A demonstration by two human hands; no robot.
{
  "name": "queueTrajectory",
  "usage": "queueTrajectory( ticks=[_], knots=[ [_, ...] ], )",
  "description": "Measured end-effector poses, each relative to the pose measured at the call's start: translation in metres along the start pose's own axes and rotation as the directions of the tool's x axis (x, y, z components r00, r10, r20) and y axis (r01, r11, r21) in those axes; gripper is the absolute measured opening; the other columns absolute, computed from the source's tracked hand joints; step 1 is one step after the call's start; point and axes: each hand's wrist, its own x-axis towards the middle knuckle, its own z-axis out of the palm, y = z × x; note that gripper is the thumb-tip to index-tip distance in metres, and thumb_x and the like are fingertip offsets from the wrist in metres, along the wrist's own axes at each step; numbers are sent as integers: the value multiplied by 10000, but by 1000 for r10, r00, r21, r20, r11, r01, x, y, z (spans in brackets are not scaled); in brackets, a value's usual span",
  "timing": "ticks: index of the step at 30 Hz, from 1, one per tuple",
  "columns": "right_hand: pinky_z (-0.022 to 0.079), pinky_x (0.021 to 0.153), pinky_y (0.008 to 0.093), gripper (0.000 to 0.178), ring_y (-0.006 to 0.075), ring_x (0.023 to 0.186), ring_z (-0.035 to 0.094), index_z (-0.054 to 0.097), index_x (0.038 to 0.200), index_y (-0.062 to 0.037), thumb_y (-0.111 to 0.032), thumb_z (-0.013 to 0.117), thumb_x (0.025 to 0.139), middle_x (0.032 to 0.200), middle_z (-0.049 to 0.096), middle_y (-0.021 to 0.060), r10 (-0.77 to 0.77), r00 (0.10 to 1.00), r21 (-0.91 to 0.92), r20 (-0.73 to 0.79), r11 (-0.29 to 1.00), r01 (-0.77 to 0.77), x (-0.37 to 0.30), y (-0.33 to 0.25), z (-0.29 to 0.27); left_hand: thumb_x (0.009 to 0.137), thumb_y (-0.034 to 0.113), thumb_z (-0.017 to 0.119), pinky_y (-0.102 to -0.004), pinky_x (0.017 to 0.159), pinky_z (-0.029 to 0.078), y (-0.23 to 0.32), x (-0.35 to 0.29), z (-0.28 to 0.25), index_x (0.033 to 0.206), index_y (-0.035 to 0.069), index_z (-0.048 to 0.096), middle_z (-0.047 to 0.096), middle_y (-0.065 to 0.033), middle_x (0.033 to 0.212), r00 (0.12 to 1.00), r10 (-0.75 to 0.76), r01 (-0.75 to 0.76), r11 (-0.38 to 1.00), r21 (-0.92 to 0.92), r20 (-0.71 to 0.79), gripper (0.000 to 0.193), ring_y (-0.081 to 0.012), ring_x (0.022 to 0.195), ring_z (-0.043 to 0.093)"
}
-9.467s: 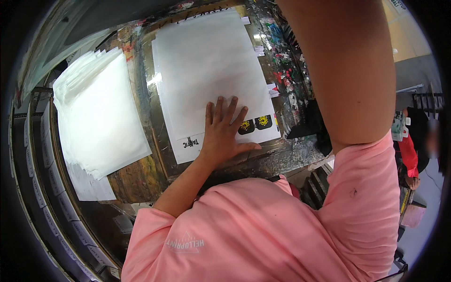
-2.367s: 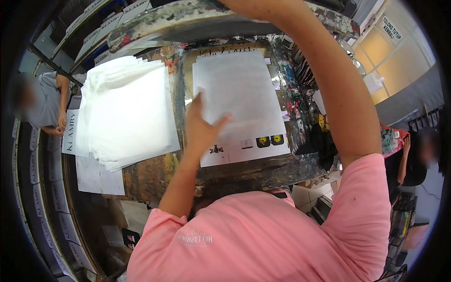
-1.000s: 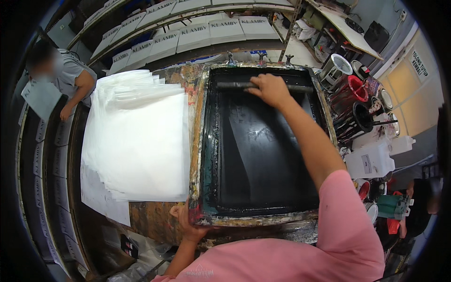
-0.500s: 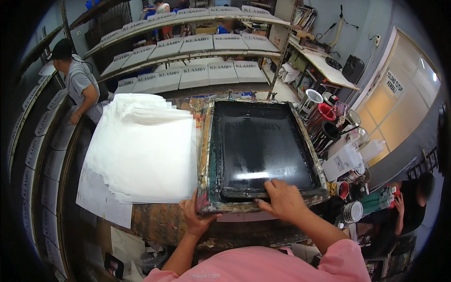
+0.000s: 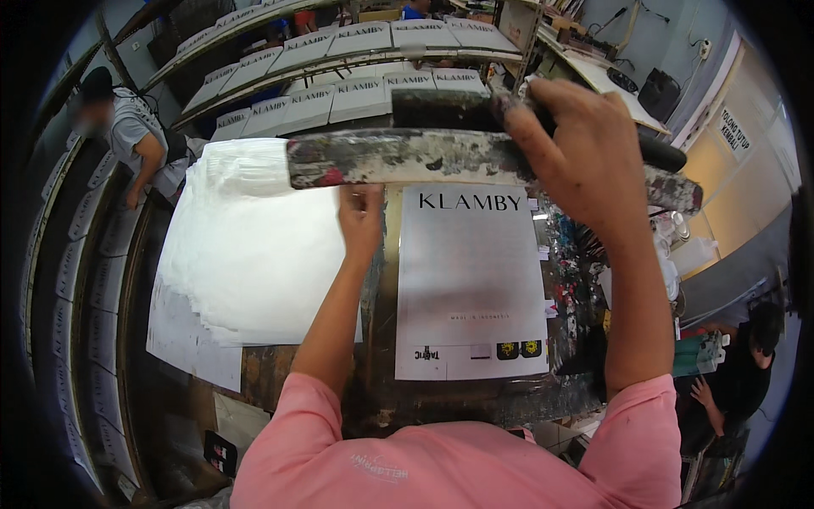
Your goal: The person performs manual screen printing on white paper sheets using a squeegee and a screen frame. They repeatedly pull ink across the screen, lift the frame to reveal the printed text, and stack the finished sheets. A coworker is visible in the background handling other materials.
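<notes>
Right hand (image 5: 585,157) is up high, fingers wrapped tight over the top edge of the screen frame (image 5: 407,157), a long bar caked with dried ink, which is lifted clear of the table and tilted toward the camera. The left hand (image 5: 360,222) reaches forward under that raised frame; its fingertips are tucked behind the bar, so I cannot tell whether they are closed on anything or just resting near the top left corner of the printed sheet (image 5: 471,284). That sheet lies flat on the ink-stained table (image 5: 381,382), white with dark lettering across its top and small marks along its bottom edge. Just to its left sits a thick stack of blank white paper (image 5: 254,254), fanned a little at the edges. On the far side, racks (image 5: 339,76) carry rows of finished prints. A person in a grey shirt (image 5: 127,136) stands at the far left, another person (image 5: 733,382) at the lower right.
</notes>
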Motion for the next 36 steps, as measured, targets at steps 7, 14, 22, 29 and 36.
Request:
queueTrajectory(
  ticks=[7, 14, 22, 29, 36],
  knots=[
    [507, 830, 524, 591, 481, 839, 658, 729, 922, 13, -549, 567, 1005, 820, 667, 254, 69, 996, 120, 52, 990, -75, 30, 26, 7, 975, 213, 783, -475, 918, 561, -140, 64, 63, 1123, 2, 759, 703, -213, 1092, 860, 206, -471, 674, 570, 466, 259, -399, 1046, 694],
    [472, 794, 526, 551, 462, 780, 635, 679, 808, 33, -493, 648, 972, 758, 643, 247, 203, 975, 155, 94, 964, -215, 37, 27, 8, 1009, 199, 723, -479, 890, 557, -125, 83, 71, 1075, 14, 754, 735, -250, 1130, 907, 210, -337, 882, 330, 364, 199, -402, 1001, 713],
    [424, 840, 479, 499, 383, 779, 638, 671, 798, 14, -462, 680, 949, 777, 653, 183, 197, 973, 154, 116, 965, -214, 16, 12, 0, 1044, 199, 687, -331, 598, 530, -52, 32, -109, 1004, -11, 681, 676, -75, 767, 975, -220, 196, 903, 383, 19, 214, -138, 655, 631],
    [447, 908, 482, 552, 377, 781, 665, 735, 862, 23, -513, 667, 971, 798, 684, 193, 206, 976, 123, 65, 969, -213, -4, -6, -11, 1087, 227, 651, -293, 563, 523, -51, -44, -335, 975, 2, 649, 668, -77, 727, 909, -2, 222, 849, 479, -417, 251, -128, 584, 621],
    [408, 880, 477, 466, 397, 852, 628, 687, 884, 30, -429, 685, 964, 860, 671, 197, 215, 961, 101, 176, 967, -235, -9, -15, -14, 1085, 352, 631, -547, 1133, 425, -7, -63, -384, 1518, -53, 497, 510, -310, 1505, 728, 327, 527, 296, 797, -603, 608, -442, 1371, 506]
  ],
)
